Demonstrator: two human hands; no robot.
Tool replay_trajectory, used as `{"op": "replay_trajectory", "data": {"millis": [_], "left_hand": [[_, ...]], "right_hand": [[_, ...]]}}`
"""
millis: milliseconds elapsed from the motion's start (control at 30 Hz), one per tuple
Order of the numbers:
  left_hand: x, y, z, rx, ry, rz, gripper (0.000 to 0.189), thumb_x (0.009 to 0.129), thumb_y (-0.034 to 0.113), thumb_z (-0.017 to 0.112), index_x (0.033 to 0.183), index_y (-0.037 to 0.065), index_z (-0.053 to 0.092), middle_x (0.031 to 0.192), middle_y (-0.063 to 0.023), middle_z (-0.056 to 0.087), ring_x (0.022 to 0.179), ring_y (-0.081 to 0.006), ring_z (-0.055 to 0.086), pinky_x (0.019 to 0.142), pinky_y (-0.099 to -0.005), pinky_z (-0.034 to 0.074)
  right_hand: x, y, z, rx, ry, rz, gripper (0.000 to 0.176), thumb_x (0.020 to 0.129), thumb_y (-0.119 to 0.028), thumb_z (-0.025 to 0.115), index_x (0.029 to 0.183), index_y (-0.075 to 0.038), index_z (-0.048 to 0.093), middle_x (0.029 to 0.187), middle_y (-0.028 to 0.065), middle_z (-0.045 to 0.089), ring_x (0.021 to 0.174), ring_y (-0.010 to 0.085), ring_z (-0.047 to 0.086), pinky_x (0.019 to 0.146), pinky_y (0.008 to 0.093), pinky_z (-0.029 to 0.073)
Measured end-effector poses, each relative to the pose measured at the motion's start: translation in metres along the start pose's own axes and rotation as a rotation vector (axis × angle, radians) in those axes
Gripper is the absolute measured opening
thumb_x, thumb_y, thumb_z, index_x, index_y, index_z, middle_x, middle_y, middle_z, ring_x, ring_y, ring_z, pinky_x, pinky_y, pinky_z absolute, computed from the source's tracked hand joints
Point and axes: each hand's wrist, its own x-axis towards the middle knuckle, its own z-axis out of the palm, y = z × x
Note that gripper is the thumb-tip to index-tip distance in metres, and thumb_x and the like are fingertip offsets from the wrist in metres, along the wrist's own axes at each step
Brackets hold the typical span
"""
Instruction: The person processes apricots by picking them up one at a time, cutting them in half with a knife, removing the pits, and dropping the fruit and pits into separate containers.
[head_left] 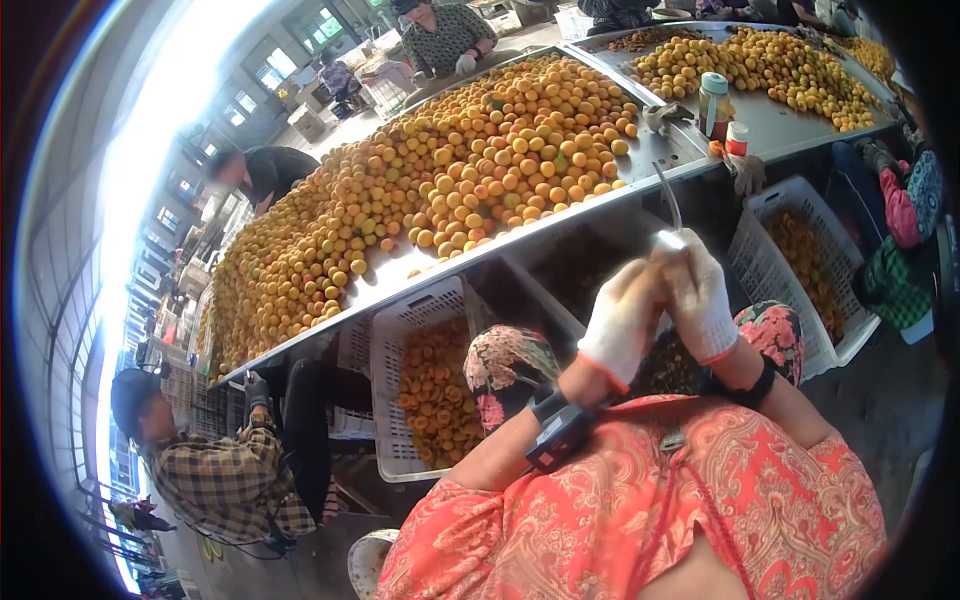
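Both my hands wear white gloves and meet in front of my chest, below the metal table's edge. My right hand [701, 305] is closed, with a thin curved metal tool [671, 195] standing up from its fingers; the grip is hidden. My left hand [622, 312] is closed against it, its fingertips slightly blurred. Whatever it pinches is hidden. A bright shiny spot [669, 241] shows where the fingers come together. Beyond my hands, a large pile of whole orange apricots [480, 170] lies on the metal table [390, 275].
A white crate of halved apricots [383, 400] stands at left, another white crate [835, 352] at right. A bottle [713, 105] and a red-and-white container [737, 139] sit on the table's edge. A person in a checked shirt [220, 480] sits at left; others work around the table.
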Motion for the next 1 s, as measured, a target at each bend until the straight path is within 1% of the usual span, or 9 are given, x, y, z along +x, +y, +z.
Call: {"op": "replay_trajectory", "data": {"millis": [67,167,267,467,733,833,933,967,1000], "left_hand": [[0.001,0.004,0.004,-0.125,0.091,-0.143,0.024,0.094,0.039,0.062,0.094,0.015,0.060,0.076,0.0025,0.060,0.052,-0.0083,0.047,0.046,-0.0212,0.028],[0.009,0.001,0.003,-0.212,0.240,-0.354,0.023,0.093,0.038,0.059,0.092,0.016,0.058,0.071,0.0044,0.051,0.047,-0.0062,0.037,0.040,-0.0227,0.023],[0.006,0.005,-0.002,-0.142,0.242,-0.372,0.025,0.090,0.042,0.060,0.077,0.021,0.061,0.066,0.0056,0.059,0.049,-0.0093,0.045,0.046,-0.0228,0.029],[0.012,-0.010,-0.016,-0.049,0.248,-0.308,0.037,0.095,0.049,0.050,0.077,0.018,0.060,0.062,0.0043,0.056,0.044,-0.0111,0.042,0.042,-0.0249,0.028],[-0.005,0.003,0.007,-0.022,0.328,-0.207,0.035,0.100,0.048,0.050,0.083,0.017,0.049,0.051,0.0045,0.037,0.034,-0.0104,0.029,0.033,-0.0269,0.020],[-0.009,0.010,0.002,-0.003,0.244,-0.139,0.029,0.098,0.039,0.054,0.082,0.015,0.053,0.056,0.0058,0.041,0.037,-0.0080,0.032,0.034,-0.0248,0.023],[0.003,0.009,-0.044,0.065,0.404,-0.065,0.019,0.092,0.031,0.061,0.096,0.013,0.063,0.072,0.0009,0.061,0.051,-0.0077,0.054,0.036,-0.0203,0.035],[-0.009,0.033,-0.049,0.045,0.458,-0.127,0.014,0.095,0.019,0.062,0.105,0.009,0.063,0.095,-0.0028,0.065,0.079,-0.0115,0.063,0.064,-0.0233,0.054],[-0.009,0.037,-0.074,0.043,0.476,-0.009,0.013,0.095,0.018,0.063,0.105,0.009,0.063,0.096,-0.0032,0.065,0.078,-0.0111,0.063,0.065,-0.0208,0.054]], "right_hand": [[0.000,-0.001,0.002,-0.183,0.042,-0.192,0.010,0.099,-0.011,0.056,0.103,-0.002,0.054,0.073,0.0161,0.060,0.068,0.0293,0.066,0.061,0.0351,0.048],[0.000,0.010,0.002,-0.170,-0.039,-0.150,0.012,0.098,-0.011,0.057,0.105,-0.002,0.053,0.074,0.0176,0.060,0.072,0.0356,0.067,0.062,0.0358,0.049],[0.005,0.009,-0.005,-0.174,-0.185,-0.101,0.018,0.095,-0.011,0.060,0.108,-0.003,0.051,0.077,0.0208,0.062,0.079,0.0406,0.067,0.064,0.0403,0.050],[0.011,0.004,-0.020,-0.274,-0.452,-0.035,0.032,0.089,-0.008,0.063,0.116,-0.004,0.046,0.086,0.0256,0.063,0.090,0.0451,0.064,0.068,0.0444,0.049],[-0.002,0.009,0.001,-0.303,-0.115,-0.085,0.015,0.092,-0.014,0.060,0.099,-0.001,0.053,0.078,0.0242,0.063,0.077,0.0416,0.064,0.061,0.0471,0.048],[-0.001,0.019,0.009,-0.155,-0.036,-0.074,0.017,0.092,-0.015,0.062,0.101,-0.001,0.057,0.076,0.0198,0.063,0.073,0.0302,0.066,0.064,0.0404,0.050],[0.007,0.035,0.001,-0.016,-0.037,0.008,0.021,0.090,-0.016,0.065,0.104,0.000,0.060,0.074,0.0146,0.062,0.071,0.0177,0.063,0.068,0.0339,0.050],[0.010,0.041,-0.005,-0.007,-0.059,0.068,0.023,0.090,-0.016,0.066,0.106,0.000,0.061,0.073,0.0122,0.061,0.070,0.0124,0.060,0.069,0.0310,0.050],[0.011,0.046,-0.014,-0.176,-0.098,0.143,0.028,0.089,-0.018,0.066,0.109,0.000,0.060,0.080,0.0168,0.066,0.076,0.0229,0.068,0.073,0.0346,0.052]]}}
